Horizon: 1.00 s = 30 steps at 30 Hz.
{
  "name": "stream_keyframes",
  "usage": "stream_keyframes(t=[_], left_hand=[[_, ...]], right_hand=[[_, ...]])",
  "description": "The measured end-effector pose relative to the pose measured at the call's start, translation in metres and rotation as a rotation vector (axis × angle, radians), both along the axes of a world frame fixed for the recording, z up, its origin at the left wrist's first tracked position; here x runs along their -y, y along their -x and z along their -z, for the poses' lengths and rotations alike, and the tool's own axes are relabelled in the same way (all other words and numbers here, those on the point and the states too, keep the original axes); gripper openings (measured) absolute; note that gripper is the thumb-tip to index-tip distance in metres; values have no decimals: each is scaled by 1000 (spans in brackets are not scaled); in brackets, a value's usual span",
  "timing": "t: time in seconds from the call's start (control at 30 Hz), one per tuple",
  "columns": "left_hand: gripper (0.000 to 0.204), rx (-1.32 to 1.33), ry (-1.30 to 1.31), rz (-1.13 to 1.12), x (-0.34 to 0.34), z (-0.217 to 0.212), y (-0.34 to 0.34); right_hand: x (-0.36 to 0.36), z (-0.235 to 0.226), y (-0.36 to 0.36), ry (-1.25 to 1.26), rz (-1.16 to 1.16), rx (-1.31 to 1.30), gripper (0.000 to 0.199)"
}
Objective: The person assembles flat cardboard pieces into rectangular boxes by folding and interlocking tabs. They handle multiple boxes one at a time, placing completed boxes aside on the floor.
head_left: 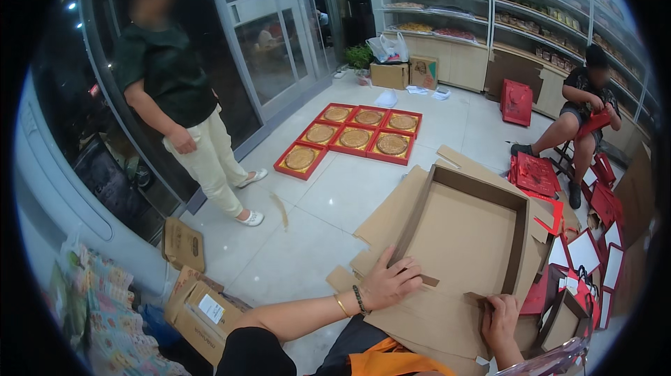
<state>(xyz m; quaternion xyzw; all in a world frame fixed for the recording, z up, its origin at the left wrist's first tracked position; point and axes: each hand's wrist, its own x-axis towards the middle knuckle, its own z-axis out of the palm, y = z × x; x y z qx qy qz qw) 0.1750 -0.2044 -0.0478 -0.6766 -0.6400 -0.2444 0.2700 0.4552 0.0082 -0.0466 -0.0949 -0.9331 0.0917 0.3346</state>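
A dark brown cardboard frame with low upright walls stands on a flat sheet of tan cardboard in front of me. Its near side is open, and the two loose wall ends bend inward. My left hand grips the near left corner, thumb and fingers apart around the wall. At the near right corner, the curled fingers of my right hand hold the other end; part of that grip is hidden.
Several red boxes with round golden discs lie on the tiled floor ahead. A person stands at the left. Another person sits at the right, handling something red beside red bags. Cardboard boxes lie at the lower left.
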Motion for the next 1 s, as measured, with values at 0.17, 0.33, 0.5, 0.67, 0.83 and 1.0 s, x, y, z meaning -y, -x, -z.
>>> stream_keyframes(t=[0.17, 0.33, 0.5, 0.67, 0.83, 1.0], left_hand=[[12, -6, 99, 24, 4, -2, 6], [36, -124, 266, 114, 14, -26, 30], [54, -264, 477, 211, 22, -37, 44], [72, -288, 648, 353, 19, -57, 58], [96, -98, 797, 435, 20, -69, 53], [91, -89, 707, 514, 19, -61, 59]], right_hand=[[-8, 11, -7, 41, -21, -39, 32], [-13, -6, -24, -201, -25, 207, 41], [-24, -14, -38, -427, -97, 415, 50], [-32, -32, -41, -478, -183, 561, 59], [-34, -53, -36, -456, -243, 715, 66], [-36, -48, -41, -401, -248, 696, 72]])
